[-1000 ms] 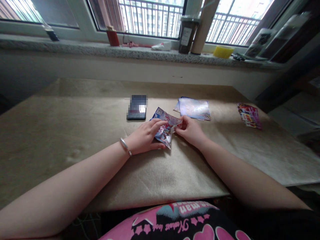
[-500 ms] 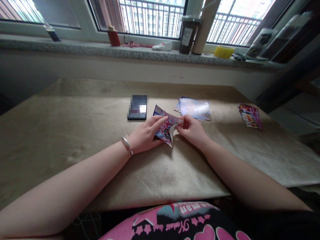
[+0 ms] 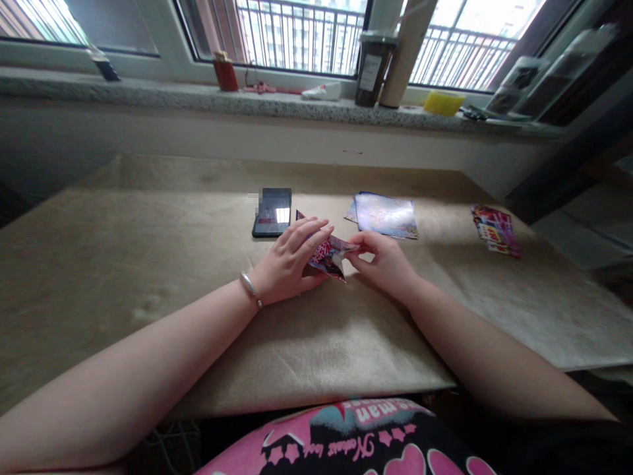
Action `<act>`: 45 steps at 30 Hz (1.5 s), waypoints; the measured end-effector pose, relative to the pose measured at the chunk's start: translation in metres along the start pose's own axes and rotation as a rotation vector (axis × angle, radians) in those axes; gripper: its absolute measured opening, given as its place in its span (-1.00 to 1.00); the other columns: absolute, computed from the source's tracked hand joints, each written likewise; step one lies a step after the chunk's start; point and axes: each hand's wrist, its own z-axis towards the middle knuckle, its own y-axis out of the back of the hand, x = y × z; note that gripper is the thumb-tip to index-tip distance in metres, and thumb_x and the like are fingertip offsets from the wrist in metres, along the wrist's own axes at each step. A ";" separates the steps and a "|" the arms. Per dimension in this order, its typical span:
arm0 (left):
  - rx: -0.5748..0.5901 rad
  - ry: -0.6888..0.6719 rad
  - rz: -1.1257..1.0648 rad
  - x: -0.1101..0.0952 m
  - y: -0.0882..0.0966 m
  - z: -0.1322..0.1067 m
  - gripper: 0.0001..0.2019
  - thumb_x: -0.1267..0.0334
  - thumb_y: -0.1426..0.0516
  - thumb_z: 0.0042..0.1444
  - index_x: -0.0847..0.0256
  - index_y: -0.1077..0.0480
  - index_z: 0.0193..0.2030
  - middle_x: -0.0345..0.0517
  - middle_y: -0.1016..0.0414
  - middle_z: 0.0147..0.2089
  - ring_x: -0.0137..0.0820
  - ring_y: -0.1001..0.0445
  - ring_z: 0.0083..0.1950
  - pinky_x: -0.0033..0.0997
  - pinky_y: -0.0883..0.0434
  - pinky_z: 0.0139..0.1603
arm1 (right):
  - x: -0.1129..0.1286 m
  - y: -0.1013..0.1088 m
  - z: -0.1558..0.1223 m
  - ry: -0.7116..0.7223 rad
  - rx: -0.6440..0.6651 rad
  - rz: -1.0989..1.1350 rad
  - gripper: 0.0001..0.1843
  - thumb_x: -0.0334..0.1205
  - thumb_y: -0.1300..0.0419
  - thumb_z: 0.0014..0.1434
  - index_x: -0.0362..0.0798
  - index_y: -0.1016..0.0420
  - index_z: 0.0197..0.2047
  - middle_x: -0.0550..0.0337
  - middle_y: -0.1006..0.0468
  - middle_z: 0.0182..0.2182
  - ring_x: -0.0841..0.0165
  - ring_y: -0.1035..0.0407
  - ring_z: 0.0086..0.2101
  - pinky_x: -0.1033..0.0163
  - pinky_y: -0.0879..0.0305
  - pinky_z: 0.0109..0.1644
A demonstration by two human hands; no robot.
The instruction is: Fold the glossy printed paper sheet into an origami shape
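Observation:
A small colourful foil packet (image 3: 329, 256) is held just above the tan table cover (image 3: 148, 264), between both my hands. My left hand (image 3: 289, 264), with a silver bracelet at the wrist, grips the packet's left side, fingers over the top and thumb under it. My right hand (image 3: 383, 260) pinches the packet's right edge between thumb and fingertips. Much of the packet is hidden behind my left fingers.
A dark phone (image 3: 271, 212) lies just beyond my left hand. A stack of shiny cards (image 3: 386, 214) lies beyond my right hand, and another printed packet (image 3: 494, 229) sits near the right table edge. The windowsill (image 3: 277, 102) holds a red cup, a dark jar, a yellow tub.
My left fingers have moved further over the top of the packet. The packet has tilted flatter and shows less of its face. Both hands have stayed in nearly the same spot.

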 end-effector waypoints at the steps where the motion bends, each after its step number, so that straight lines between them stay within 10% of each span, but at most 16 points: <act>1: 0.004 -0.003 -0.005 0.000 0.001 0.001 -0.25 0.16 -0.20 0.11 0.24 0.09 0.35 0.20 -0.11 0.27 -0.08 -0.10 0.32 0.03 -0.17 0.33 | 0.001 0.000 0.000 -0.001 -0.004 -0.004 -0.93 -0.32 -0.18 0.05 -0.03 -0.40 -0.32 0.22 -0.51 -0.40 0.41 -0.41 -0.39 0.27 -0.38 -0.25; 6: -0.030 -0.047 0.045 -0.005 0.005 0.001 -0.48 0.16 -0.20 0.10 0.24 -0.20 0.17 0.12 -0.26 0.10 -0.13 -0.24 0.19 -0.04 -0.29 0.23 | -0.005 -0.003 0.001 -0.141 -0.078 0.160 -0.86 -0.29 -0.19 0.05 -0.02 -0.35 -0.27 0.24 -0.49 -0.40 0.40 -0.41 -0.40 0.25 -0.36 -0.26; 11: 0.187 -0.113 0.117 -0.006 0.007 0.002 -0.81 0.19 -0.11 0.19 0.12 -0.44 -0.09 -0.04 -0.40 -0.02 -0.21 -0.32 0.08 -0.11 -0.34 0.13 | -0.018 -0.007 0.004 -0.293 -0.041 0.263 -0.80 -0.26 -0.22 -0.02 -0.02 -0.30 -0.28 0.26 -0.48 -0.43 0.39 -0.39 -0.44 0.25 -0.35 -0.31; 24: 0.506 -0.027 -0.113 -0.006 0.002 0.003 -0.59 0.26 -0.07 0.14 0.20 -0.31 0.15 -0.06 -0.36 0.20 -0.17 -0.23 0.24 -0.09 -0.23 0.25 | -0.029 -0.002 0.007 -0.368 0.102 0.142 -0.80 -0.33 -0.24 -0.02 -0.06 -0.42 -0.26 0.14 -0.57 -0.36 0.33 -0.45 -0.37 0.16 -0.40 -0.23; 45: 0.518 0.041 0.029 -0.012 -0.002 0.001 -0.58 0.18 -0.03 0.14 0.23 -0.33 0.13 0.07 -0.32 0.09 -0.12 -0.24 0.13 -0.07 -0.21 0.22 | -0.020 -0.007 0.007 -0.335 0.093 -0.093 -0.86 -0.20 -0.21 -0.01 -0.08 -0.43 -0.37 0.25 -0.46 -0.52 0.41 -0.28 -0.51 0.28 -0.18 -0.41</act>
